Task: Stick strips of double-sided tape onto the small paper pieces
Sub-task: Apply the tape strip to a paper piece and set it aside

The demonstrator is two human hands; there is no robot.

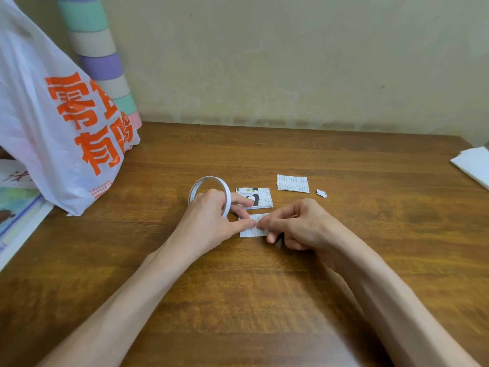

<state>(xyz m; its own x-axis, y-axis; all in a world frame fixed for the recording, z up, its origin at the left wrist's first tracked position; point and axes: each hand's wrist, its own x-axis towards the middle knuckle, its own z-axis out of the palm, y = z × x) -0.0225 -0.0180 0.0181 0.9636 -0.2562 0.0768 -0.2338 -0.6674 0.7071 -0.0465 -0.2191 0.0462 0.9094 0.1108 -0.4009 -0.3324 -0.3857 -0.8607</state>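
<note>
My left hand grips a thin white ring of double-sided tape, which stands upright on the wooden table. Its thumb presses on a small printed paper piece lying flat in front of me. My right hand pinches at the same piece with thumb and forefinger, right beside the left thumb; whether a tape strip is between the fingers I cannot tell. A small stack of printed paper pieces lies just behind. Another single piece lies further right, with a tiny white scrap beside it.
A white plastic bag with orange lettering stands at the left, with a striped pastel roll behind it against the wall. Books or printed sheets lie at the left edge. White folded paper sits at the right edge.
</note>
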